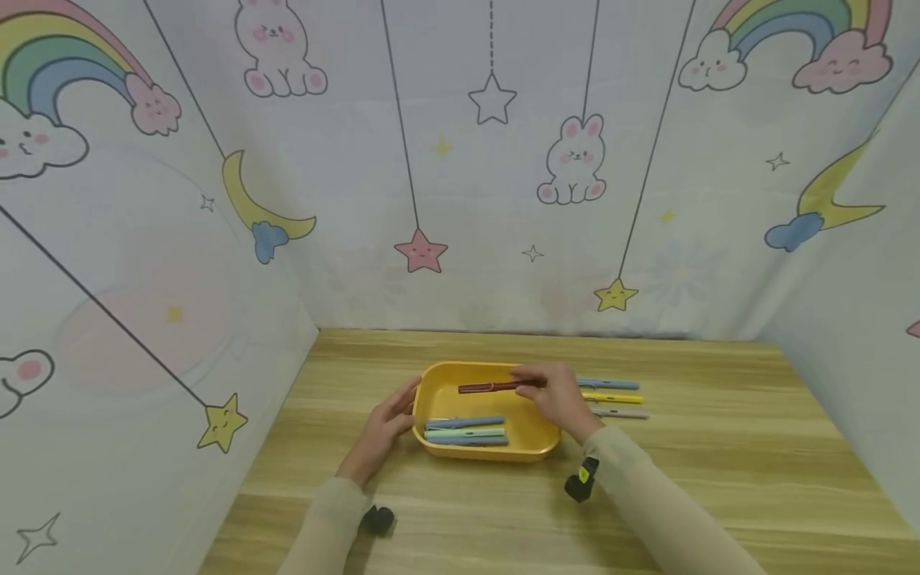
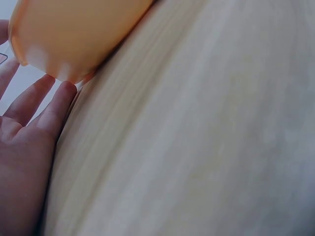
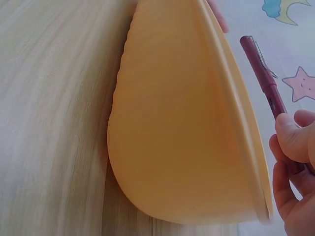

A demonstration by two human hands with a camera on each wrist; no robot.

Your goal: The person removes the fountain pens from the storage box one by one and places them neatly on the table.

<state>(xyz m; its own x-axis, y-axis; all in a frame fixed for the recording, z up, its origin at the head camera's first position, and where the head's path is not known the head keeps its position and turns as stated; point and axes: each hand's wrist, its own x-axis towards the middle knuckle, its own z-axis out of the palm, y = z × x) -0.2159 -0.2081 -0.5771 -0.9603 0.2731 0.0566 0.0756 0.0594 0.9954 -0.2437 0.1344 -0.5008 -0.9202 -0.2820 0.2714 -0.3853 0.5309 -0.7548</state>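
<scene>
A dark red pen (image 1: 489,387) with a metal clip is pinched between the thumb and fingers of my right hand (image 1: 559,397), held over a yellow plastic basket (image 1: 489,454). The right wrist view shows the same pen (image 3: 263,73) above the rim, cap end pointing away from the hand. My left hand (image 1: 384,427) rests against the basket's left side; in the left wrist view its straight fingertips touch the outer wall (image 2: 74,44). Inside the basket, blue pens (image 1: 467,441) and a pale green pen (image 1: 460,433) lie side by side at the front left.
Right of the basket, partly behind my right hand, lie a blue pen (image 1: 614,385), a yellow pen (image 1: 618,398) and a grey pen (image 1: 625,414). All stand on a wood-grain table (image 1: 719,479). Printed cloth walls (image 1: 489,200) enclose its back and sides.
</scene>
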